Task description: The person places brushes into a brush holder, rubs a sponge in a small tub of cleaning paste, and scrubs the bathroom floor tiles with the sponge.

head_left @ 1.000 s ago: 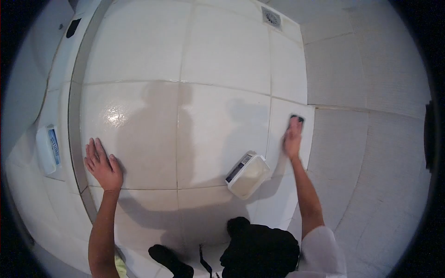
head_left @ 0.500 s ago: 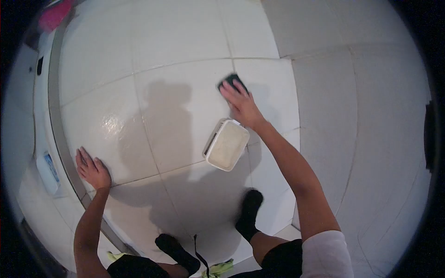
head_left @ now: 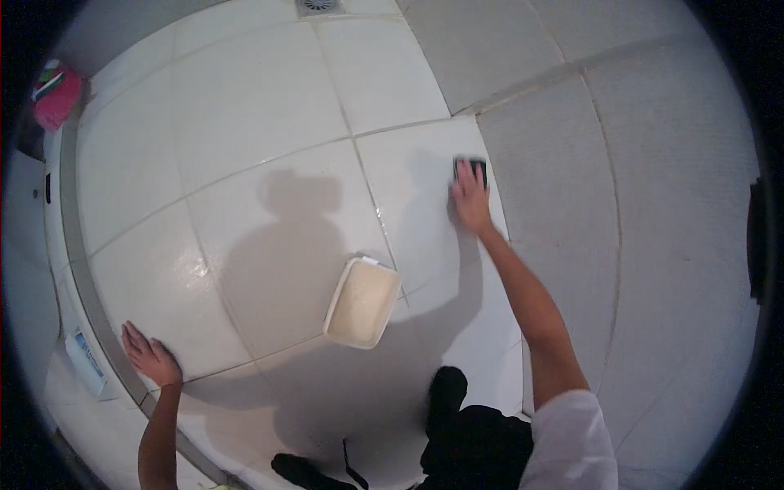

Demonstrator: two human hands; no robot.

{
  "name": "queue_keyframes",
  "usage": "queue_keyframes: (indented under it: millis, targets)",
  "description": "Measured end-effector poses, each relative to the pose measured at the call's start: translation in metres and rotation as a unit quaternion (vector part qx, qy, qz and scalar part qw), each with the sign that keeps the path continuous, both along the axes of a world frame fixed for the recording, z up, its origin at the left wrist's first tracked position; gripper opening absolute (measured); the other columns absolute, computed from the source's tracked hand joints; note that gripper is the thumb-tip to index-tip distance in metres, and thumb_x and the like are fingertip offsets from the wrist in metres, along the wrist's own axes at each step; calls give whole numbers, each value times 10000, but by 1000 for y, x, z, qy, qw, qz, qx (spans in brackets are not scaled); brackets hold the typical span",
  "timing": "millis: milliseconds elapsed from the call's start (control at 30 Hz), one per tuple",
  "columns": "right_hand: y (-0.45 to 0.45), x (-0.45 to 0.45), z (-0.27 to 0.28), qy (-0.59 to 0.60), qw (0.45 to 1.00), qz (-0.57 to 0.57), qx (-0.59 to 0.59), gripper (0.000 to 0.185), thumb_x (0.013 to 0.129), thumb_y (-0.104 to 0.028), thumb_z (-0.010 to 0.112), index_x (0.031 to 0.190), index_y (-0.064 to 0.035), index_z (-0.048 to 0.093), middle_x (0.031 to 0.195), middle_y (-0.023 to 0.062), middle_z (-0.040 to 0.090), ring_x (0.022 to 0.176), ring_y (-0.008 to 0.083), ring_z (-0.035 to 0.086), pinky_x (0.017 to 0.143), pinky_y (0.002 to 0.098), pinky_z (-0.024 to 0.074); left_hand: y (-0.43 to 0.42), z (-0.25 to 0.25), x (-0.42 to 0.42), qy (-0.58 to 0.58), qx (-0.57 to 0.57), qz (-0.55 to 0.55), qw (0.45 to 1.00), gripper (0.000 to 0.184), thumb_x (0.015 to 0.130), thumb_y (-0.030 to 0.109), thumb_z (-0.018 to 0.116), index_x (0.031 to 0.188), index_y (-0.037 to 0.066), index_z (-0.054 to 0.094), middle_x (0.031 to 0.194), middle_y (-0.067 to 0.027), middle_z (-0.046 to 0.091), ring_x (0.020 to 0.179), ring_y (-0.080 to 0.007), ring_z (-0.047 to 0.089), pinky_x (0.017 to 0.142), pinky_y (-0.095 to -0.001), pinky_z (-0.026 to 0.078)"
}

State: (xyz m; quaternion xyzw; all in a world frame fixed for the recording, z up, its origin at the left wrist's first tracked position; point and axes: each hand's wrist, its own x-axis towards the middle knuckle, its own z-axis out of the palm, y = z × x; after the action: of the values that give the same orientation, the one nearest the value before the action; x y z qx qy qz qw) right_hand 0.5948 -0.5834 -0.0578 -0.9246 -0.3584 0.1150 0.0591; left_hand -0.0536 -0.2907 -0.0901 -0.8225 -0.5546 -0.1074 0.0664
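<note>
My right hand (head_left: pixel 471 198) presses a dark scouring pad (head_left: pixel 480 169) against the white floor tiles (head_left: pixel 269 98), close to the foot of the right wall. Its fingers lie over the pad. At the lower left, my left hand (head_left: pixel 152 356) rests flat on the floor beside the raised edge, fingers spread, holding nothing. Between the two hands stands a white rectangular tub (head_left: pixel 363 302) containing pale, cloudy liquid.
A white bottle with a blue label (head_left: pixel 86 363) lies beyond the raised ledge (head_left: pixel 104 322) at left. Something pink (head_left: pixel 57 100) is at the upper left. A floor drain (head_left: pixel 318 6) sits at the top. A grey tiled wall (head_left: pixel 555 188) rises on the right.
The view has shifted. My right hand has moved the pad from beside the tub to nearer the right wall. My left hand still rests by the ledge.
</note>
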Motion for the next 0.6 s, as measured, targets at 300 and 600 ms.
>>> queue_keyframes:
  millis: [300, 600]
  targets:
    - [-38, -14, 12, -82, 993, 81, 12, 595, 872, -242, 525, 1431, -132, 353, 1502, 83, 307, 1335, 407, 273, 1061, 569, 250, 1, -3, -3, -12, 30, -12, 999, 523, 929, 226, 388, 1437, 102, 365, 1454, -148, 359, 1311, -340, 358, 1083, -453, 262]
    - [42, 67, 12, -110, 988, 63, 93, 509, 799, -231, 579, 1285, -94, 513, 1381, 104, 451, 1219, 413, 390, 978, 571, 343, 6, -6, -9, -4, 35, -34, 999, 547, 898, 183, 400, 1436, 93, 361, 1443, -159, 370, 1314, -341, 358, 1086, -452, 268]
